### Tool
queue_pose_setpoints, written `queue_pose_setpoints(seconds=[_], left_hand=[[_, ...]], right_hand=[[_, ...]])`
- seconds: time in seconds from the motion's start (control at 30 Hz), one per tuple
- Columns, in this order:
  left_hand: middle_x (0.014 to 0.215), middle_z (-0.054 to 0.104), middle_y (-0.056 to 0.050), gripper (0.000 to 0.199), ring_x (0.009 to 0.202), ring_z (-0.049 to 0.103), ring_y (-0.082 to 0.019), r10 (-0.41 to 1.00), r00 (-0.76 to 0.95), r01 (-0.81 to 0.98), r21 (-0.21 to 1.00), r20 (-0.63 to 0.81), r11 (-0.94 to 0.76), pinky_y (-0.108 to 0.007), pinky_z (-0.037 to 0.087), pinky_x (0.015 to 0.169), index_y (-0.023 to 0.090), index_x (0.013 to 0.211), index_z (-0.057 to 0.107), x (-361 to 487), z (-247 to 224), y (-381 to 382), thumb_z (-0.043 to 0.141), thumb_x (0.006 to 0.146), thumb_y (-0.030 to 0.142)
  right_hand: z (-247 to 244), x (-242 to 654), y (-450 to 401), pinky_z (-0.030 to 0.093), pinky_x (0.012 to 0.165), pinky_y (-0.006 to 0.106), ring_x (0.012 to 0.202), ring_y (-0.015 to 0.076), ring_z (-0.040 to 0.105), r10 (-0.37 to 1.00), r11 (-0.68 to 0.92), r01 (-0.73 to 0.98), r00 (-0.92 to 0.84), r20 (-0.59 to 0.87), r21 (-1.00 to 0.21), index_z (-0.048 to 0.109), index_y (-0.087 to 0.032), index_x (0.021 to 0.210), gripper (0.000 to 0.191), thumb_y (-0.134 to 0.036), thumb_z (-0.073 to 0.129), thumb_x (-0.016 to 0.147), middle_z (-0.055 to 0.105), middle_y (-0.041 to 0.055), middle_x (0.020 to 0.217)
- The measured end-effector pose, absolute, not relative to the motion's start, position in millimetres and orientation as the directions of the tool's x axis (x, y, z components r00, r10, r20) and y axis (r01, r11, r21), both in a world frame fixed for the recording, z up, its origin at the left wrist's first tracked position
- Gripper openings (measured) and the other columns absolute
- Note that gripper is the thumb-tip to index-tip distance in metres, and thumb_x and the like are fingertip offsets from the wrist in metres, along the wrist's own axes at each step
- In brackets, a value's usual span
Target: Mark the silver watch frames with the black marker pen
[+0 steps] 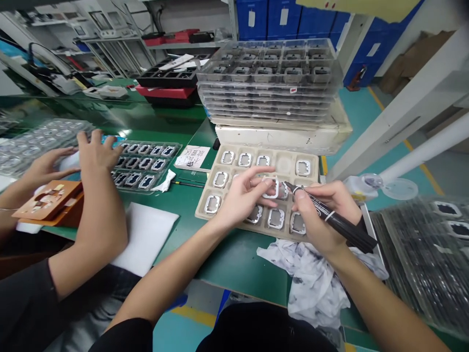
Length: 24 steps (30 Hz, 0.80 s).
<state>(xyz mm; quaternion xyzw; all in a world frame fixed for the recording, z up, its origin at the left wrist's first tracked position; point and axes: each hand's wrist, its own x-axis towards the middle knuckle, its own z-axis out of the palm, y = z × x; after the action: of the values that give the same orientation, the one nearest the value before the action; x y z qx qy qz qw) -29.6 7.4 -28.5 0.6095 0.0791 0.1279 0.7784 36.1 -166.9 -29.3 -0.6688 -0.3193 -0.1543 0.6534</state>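
Note:
My left hand (246, 194) pinches a small white square frame (271, 187) between thumb and fingers, above a beige tray. In my right hand (326, 210) is a black marker pen (335, 220), its tip pointing left, close to the white frame; whether it touches I cannot tell. Under both hands lies the beige tray (202, 208), whose pockets hold several similar white frames (212, 204). One pocket (284, 163) in the back row has no frame in it. My hands hide part of the tray's middle.
A stained white cloth (311, 288) lies at the front right. Stacked clear trays (264, 88) stand behind on a white box (267, 134); more trays (414, 264) are at right. On the left, a co-worker's hands (97, 151) work near an orange fixture (51, 200) and a clear tray (146, 166).

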Motion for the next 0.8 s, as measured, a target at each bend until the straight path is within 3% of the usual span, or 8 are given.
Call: queue_pose_setpoints(seconds=[0.2, 0.27, 0.4, 0.5, 0.57, 0.7, 0.8], left_hand=[[0.110, 0.068, -0.003, 0.053, 0.100, 0.075, -0.018, 0.274, 0.961, -0.130, 0.946, 0.046, 0.298, -0.032, 0.064, 0.093, 0.022, 0.123, 0.065, -31.4, -27.3, 5.0, 0.092, 0.077, 0.020], [0.109, 0.066, -0.002, 0.058, 0.095, 0.072, -0.015, 0.283, 0.957, -0.129, 0.961, 0.056, 0.244, -0.028, 0.062, 0.089, 0.024, 0.123, 0.064, -31.1, -27.3, 6.3, 0.093, 0.074, 0.017], [0.100, 0.065, -0.002, 0.048, 0.085, 0.063, -0.012, 0.299, 0.944, -0.162, 0.986, 0.143, 0.040, -0.025, 0.054, 0.077, 0.024, 0.125, 0.067, -29.5, -29.8, 7.8, 0.088, 0.082, 0.021], [0.090, 0.067, 0.001, 0.063, 0.077, 0.062, -0.012, 0.302, 0.947, -0.135, 0.989, 0.109, 0.065, -0.023, 0.049, 0.066, 0.026, 0.133, 0.057, -29.0, -30.9, 7.4, 0.090, 0.080, 0.022], [0.088, 0.069, 0.001, 0.060, 0.074, 0.062, -0.011, 0.332, 0.940, -0.118, 0.987, 0.075, 0.111, -0.021, 0.047, 0.063, 0.025, 0.123, 0.053, -28.9, -30.9, 7.2, 0.092, 0.077, 0.022], [0.086, 0.068, 0.002, 0.046, 0.072, 0.062, -0.009, 0.339, 0.939, -0.114, 0.983, 0.059, 0.145, -0.019, 0.051, 0.064, 0.021, 0.112, 0.056, -28.3, -31.0, 8.6, 0.090, 0.080, 0.024], [0.096, 0.067, 0.000, 0.040, 0.078, 0.067, -0.010, 0.334, 0.939, -0.143, 0.978, 0.085, 0.155, -0.024, 0.061, 0.073, 0.020, 0.111, 0.063, -27.8, -33.0, 10.4, 0.089, 0.082, 0.027]], right_hand=[[-29.6, 37.4, -167.9, 0.057, 0.054, 0.026, 0.062, 0.0150, 0.072, 0.200, 0.072, 0.630, 0.750, 0.630, -0.773, 0.067, -0.021, 0.093, 0.017, -0.029, 0.082, 0.094, 0.072, -0.0018, 0.082], [-30.4, 37.4, -168.3, 0.056, 0.054, 0.025, 0.062, 0.0147, 0.073, 0.198, 0.067, 0.629, 0.753, 0.628, -0.775, 0.066, -0.021, 0.093, 0.018, -0.029, 0.082, 0.094, 0.073, -0.0020, 0.083], [-31.6, 37.6, -168.2, 0.060, 0.060, 0.029, 0.067, 0.0172, 0.075, 0.176, 0.048, 0.645, 0.746, 0.642, -0.762, 0.066, -0.021, 0.093, 0.018, -0.031, 0.082, 0.094, 0.073, -0.0015, 0.081], [-31.0, 37.7, -167.4, 0.063, 0.063, 0.032, 0.068, 0.0184, 0.075, 0.178, 0.046, 0.643, 0.748, 0.640, -0.764, 0.066, -0.022, 0.094, 0.020, -0.034, 0.082, 0.093, 0.074, -0.0012, 0.082], [-29.8, 37.3, -166.2, 0.063, 0.062, 0.032, 0.067, 0.0186, 0.074, 0.182, 0.048, 0.637, 0.752, 0.633, -0.770, 0.065, -0.022, 0.093, 0.021, -0.035, 0.081, 0.094, 0.073, -0.0016, 0.079], [-28.1, 35.8, -164.6, 0.061, 0.059, 0.032, 0.065, 0.0187, 0.073, 0.168, 0.059, 0.637, 0.753, 0.637, -0.769, 0.064, -0.022, 0.091, 0.020, -0.034, 0.080, 0.094, 0.071, -0.0019, 0.074], [-28.1, 35.1, -165.2, 0.060, 0.059, 0.032, 0.065, 0.0185, 0.073, 0.174, 0.051, 0.640, 0.751, 0.638, -0.767, 0.065, -0.023, 0.092, 0.019, -0.034, 0.081, 0.093, 0.073, -0.0007, 0.079]])
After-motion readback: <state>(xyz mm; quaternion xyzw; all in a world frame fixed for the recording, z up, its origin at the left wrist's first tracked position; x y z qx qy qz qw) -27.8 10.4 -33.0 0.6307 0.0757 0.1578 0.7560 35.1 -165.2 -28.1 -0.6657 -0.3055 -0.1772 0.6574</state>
